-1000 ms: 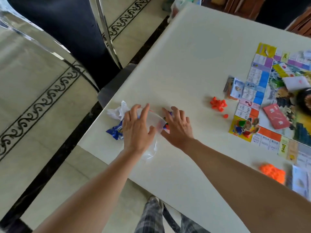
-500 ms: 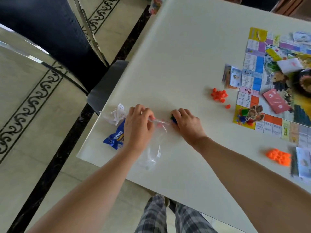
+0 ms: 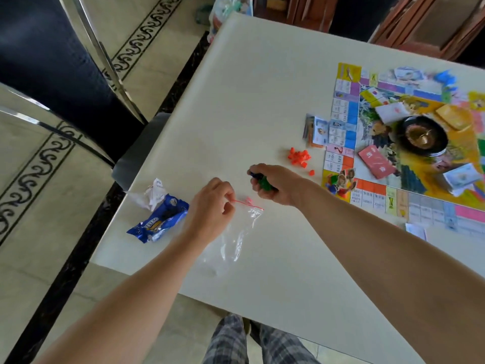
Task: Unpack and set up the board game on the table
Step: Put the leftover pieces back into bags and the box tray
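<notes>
My left hand (image 3: pixel 210 206) pinches the red zip edge of a clear plastic bag (image 3: pixel 231 240) that lies flat on the white table (image 3: pixel 249 101). Just to its right, my right hand (image 3: pixel 275 183) is curled round a handful of small green and blue game pieces (image 3: pixel 263 183). The colourful game board (image 3: pixel 409 153) is spread out at the right, with a black spinner wheel (image 3: pixel 421 136), a red card stack (image 3: pixel 376 165) and other cards on it. A small heap of orange pieces (image 3: pixel 299 156) sits beside the board's left edge.
A blue snack wrapper (image 3: pixel 158 222) and crumpled white plastic (image 3: pixel 152 195) lie near the table's left corner. A stack of cards (image 3: pixel 316 130) lies left of the board. A dark chair (image 3: pixel 52 61) stands at the left; wooden furniture (image 3: pixel 420 22) is behind the table.
My right hand has drawn the green and blue pieces out of the bag and lifted to the right. My left hand still pinches the bag's zip edge, and the bag now lies flat.
</notes>
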Motion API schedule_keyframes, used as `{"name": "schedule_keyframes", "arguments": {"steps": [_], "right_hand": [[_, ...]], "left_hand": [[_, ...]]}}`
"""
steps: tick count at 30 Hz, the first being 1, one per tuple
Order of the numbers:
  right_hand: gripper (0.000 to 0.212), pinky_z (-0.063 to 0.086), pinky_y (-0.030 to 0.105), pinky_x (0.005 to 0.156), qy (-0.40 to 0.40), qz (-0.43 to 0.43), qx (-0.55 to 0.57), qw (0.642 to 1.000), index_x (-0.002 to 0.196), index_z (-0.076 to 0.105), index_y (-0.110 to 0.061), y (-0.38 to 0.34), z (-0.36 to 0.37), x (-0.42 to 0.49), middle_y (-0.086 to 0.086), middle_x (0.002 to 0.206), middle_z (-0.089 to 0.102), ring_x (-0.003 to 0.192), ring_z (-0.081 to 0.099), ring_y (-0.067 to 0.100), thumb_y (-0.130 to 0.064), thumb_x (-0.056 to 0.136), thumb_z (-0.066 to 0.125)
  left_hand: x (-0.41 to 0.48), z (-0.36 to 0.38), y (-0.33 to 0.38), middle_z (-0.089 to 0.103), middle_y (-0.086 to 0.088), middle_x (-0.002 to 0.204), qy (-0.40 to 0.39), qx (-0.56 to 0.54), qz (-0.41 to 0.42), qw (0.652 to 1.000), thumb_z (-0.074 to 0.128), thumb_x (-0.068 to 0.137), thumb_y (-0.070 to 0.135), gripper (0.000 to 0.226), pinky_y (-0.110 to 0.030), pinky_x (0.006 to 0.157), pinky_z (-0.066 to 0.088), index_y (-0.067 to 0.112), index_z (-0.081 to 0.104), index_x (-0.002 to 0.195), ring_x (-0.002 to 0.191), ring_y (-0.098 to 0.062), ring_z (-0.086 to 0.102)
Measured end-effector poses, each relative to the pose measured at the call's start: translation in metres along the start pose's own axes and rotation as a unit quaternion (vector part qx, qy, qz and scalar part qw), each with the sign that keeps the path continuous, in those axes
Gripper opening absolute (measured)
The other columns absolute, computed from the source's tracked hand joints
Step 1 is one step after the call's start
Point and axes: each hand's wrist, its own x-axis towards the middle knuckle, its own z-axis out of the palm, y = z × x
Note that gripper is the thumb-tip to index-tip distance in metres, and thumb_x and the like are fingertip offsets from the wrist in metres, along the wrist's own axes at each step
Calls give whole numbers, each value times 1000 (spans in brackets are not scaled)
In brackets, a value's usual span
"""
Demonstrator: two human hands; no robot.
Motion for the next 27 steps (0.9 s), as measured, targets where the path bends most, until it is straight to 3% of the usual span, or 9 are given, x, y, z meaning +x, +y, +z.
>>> {"name": "schedule_keyframes", "arguments": {"steps": [5,9,13,15,19,22,25,27], "right_hand": [[18,32,17,39,-123,83,-114,982,82,52,-5,-4,-2,-19,12,74,53,51,46,14,-15,97,47],[12,39,17,44,-116,118,-188,968,102,56,-1,-11,1,-23,16,92,59,57,60,17,-7,93,52],[16,39,16,51,-130,128,-320,930,105,60,-1,-13,7,-28,14,85,61,66,54,16,-5,91,56],[15,43,15,50,-127,135,-357,915,104,61,1,-12,8,-28,13,83,61,66,56,15,-4,91,56],[32,54,20,57,-117,146,-337,923,118,58,7,-12,8,-26,16,105,58,81,60,20,2,86,63],[20,56,28,77,-131,161,-292,934,106,59,3,-16,11,-27,15,112,56,95,60,24,3,86,62],[34,45,37,104,-159,165,-319,920,115,58,7,-19,17,-30,16,121,63,111,62,26,-7,84,62],[41,46,38,102,-151,158,-298,929,127,49,12,-19,21,-29,26,128,55,113,60,32,-2,89,55]], "left_hand": [[-3,4,19,47,10,80,21,-17,2,1000,65,71,1,20,-24,60,37,16,56,80,63,-14,48],[-8,7,27,53,6,83,27,-21,-9,999,69,73,6,17,-12,55,32,15,56,78,60,-10,49],[-12,5,38,54,4,85,23,-43,-15,999,73,73,9,18,-7,56,36,12,56,78,60,-3,49],[-14,4,40,52,6,85,22,-49,-10,998,74,72,8,21,-8,56,36,14,55,77,61,-8,52],[-21,3,38,50,9,85,22,-63,5,998,69,71,1,24,-23,56,45,17,52,74,64,-17,57],[-28,1,34,49,10,88,28,-69,3,997,67,71,-3,34,-31,60,49,24,47,74,66,-15,57],[-31,-1,26,49,7,89,21,-69,-8,997,67,72,-4,32,-34,62,51,21,48,74,68,-15,58],[-34,-3,22,49,6,88,17,-69,-17,997,68,72,-3,28,-35,62,52,18,51,74,68,-14,58]]}}
